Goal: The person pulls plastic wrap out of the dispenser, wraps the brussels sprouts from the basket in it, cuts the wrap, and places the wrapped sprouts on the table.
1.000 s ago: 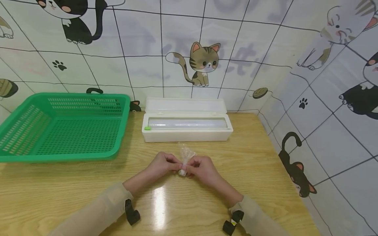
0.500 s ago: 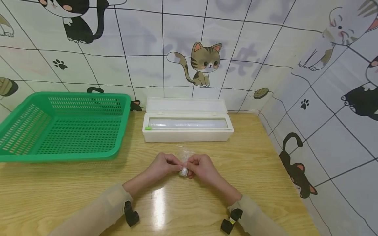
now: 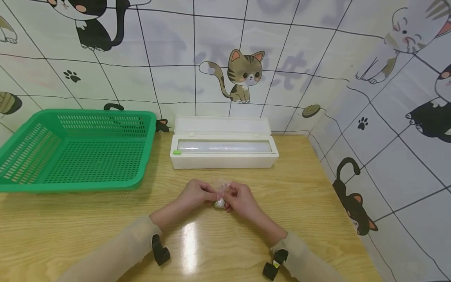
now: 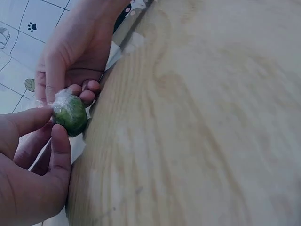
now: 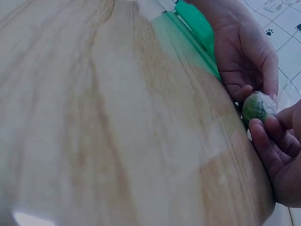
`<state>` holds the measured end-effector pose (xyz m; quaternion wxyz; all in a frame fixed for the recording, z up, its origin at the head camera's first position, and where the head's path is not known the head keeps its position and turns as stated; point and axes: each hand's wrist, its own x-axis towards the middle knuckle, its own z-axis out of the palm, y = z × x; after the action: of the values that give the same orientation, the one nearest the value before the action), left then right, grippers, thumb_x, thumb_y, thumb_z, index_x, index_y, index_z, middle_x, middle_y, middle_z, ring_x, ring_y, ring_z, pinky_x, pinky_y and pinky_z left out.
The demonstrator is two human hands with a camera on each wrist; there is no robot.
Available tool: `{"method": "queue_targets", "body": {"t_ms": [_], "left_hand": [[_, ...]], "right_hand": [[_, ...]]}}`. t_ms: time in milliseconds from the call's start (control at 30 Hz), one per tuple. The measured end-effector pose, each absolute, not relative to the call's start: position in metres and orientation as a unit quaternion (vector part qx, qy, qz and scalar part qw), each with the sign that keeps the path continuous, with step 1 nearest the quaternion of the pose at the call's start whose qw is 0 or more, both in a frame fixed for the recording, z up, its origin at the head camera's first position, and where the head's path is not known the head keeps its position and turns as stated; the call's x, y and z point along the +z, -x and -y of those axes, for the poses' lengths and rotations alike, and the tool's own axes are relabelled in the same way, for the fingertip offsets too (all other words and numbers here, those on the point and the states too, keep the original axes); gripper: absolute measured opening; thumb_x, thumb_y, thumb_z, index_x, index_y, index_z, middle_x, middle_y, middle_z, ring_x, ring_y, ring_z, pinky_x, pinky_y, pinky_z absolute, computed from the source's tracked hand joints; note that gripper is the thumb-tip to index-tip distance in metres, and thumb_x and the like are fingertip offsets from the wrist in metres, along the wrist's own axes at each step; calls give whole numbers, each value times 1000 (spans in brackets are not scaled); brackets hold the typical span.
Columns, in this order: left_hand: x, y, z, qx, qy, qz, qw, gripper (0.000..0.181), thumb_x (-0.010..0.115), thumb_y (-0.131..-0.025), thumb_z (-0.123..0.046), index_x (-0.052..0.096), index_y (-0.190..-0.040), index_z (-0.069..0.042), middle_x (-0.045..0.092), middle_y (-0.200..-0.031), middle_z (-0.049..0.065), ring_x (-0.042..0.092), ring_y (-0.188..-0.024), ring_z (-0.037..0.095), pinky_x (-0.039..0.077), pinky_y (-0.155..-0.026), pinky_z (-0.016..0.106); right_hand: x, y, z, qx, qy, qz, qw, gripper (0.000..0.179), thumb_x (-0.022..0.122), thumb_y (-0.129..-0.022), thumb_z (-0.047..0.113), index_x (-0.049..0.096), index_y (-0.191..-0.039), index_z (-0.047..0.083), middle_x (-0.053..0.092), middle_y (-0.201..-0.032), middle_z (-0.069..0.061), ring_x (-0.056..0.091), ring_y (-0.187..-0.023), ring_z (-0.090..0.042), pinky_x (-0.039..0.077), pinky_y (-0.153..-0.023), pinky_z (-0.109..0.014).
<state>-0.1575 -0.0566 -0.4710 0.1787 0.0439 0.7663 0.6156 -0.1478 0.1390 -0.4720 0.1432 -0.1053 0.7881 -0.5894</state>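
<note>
Between both hands, at the middle of the table, is a small round green lime (image 4: pixel 75 121) wrapped in clear cling film (image 3: pixel 221 182). My left hand (image 3: pixel 194 194) pinches the gathered film just above the fruit with thumb and forefinger. From the other side my right hand (image 3: pixel 241 199) pinches the same film, its lower fingers curled beside the lime. In the right wrist view the lime (image 5: pixel 255 108) shows green below and whitish where the film bunches up. The fingertips partly hide the film's gathered neck.
Behind the hands stands a white cling film dispenser (image 3: pixel 224 162) with its lid up, a film roll inside and a green slider (image 3: pixel 177 152) at the left. A green plastic basket (image 3: pixel 139 178) sits at the left of the wooden table (image 3: pixel 292 196). Cat-printed sheeting covers the walls.
The film standing above the fingers looks shorter, and green now shows through below it. Both hands keep pinching the film, with small shifts of the fingers. Dispenser and basket stay put.
</note>
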Motion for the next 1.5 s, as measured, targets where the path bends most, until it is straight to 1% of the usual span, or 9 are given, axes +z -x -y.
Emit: {"method": "queue_targets", "body": {"t_ms": [167, 300, 467, 700, 933, 1067, 1267, 1400, 1500], "left_hand": [[-466, 156, 56, 626, -15, -756, 190, 14, 86, -78, -9, 77, -79, 2, 72, -74, 1, 61, -65, 13, 52, -62, 25], [-465, 155, 55, 632, -13, -750, 196, 16, 86, -81, -10, 76, -78, 3, 71, -78, 2, 61, -67, 13, 53, -62, 25], [-470, 156, 58, 640, -46, -739, 204, 16, 84, -84, -9, 77, -88, 4, 71, -84, 4, 62, -73, 14, 53, -64, 24], [-477, 157, 63, 618, -90, -752, 212, 28, 91, -76, -11, 78, -99, -1, 74, -86, 2, 63, -82, 14, 51, -71, 26], [-476, 157, 62, 620, -100, -752, 200, 26, 89, -75, -5, 75, -97, 4, 75, -84, 6, 67, -77, 12, 53, -70, 24], [-475, 158, 64, 629, -100, -743, 204, 26, 87, -77, -2, 76, -98, 7, 76, -86, 11, 69, -77, 13, 55, -69, 23], [-474, 159, 68, 620, -98, -750, 208, 26, 87, -78, -6, 78, -100, 4, 77, -90, 10, 69, -79, 14, 56, -69, 24], [-475, 160, 69, 621, -97, -747, 215, 25, 86, -78, -7, 78, -100, 3, 77, -92, 10, 69, -81, 15, 55, -69, 25], [-477, 161, 70, 621, -102, -747, 215, 26, 86, -78, -6, 78, -101, 4, 77, -92, 10, 69, -83, 15, 55, -69, 25]], "right_hand": [[-474, 144, -141, -596, 107, -785, 129, 4, 65, -96, -6, 66, -99, -7, 68, -68, -9, 62, -55, -15, 56, -51, -28], [-475, 141, -142, -605, 106, -781, 114, 7, 67, -95, -5, 68, -102, -6, 68, -70, -10, 61, -57, -16, 56, -51, -28], [-477, 142, -144, -613, 107, -775, 109, 15, 67, -94, -5, 71, -109, -4, 69, -73, -10, 63, -57, -18, 57, -51, -29], [-475, 144, -146, -613, 122, -774, 99, 13, 67, -96, -4, 71, -108, -5, 73, -79, -16, 63, -59, -17, 56, -50, -29], [-478, 147, -150, -617, 153, -763, 118, 14, 64, -95, -7, 70, -107, -9, 72, -86, -18, 64, -60, -16, 58, -54, -29], [-480, 148, -156, -615, 194, -755, 118, 14, 62, -97, -7, 71, -107, -9, 72, -99, -22, 68, -68, -20, 60, -61, -32], [-480, 150, -164, -630, 237, -725, 149, 25, 49, -100, -10, 69, -114, -14, 68, -115, -30, 70, -85, -21, 62, -73, -41], [-476, 152, -165, -637, 237, -711, 181, 29, 46, -106, 1, 67, -114, -18, 66, -119, -32, 70, -89, -17, 62, -77, -43], [-474, 153, -163, -632, 218, -720, 187, 31, 52, -108, 8, 69, -111, -17, 69, -116, -29, 70, -89, -16, 62, -76, -40]]}}
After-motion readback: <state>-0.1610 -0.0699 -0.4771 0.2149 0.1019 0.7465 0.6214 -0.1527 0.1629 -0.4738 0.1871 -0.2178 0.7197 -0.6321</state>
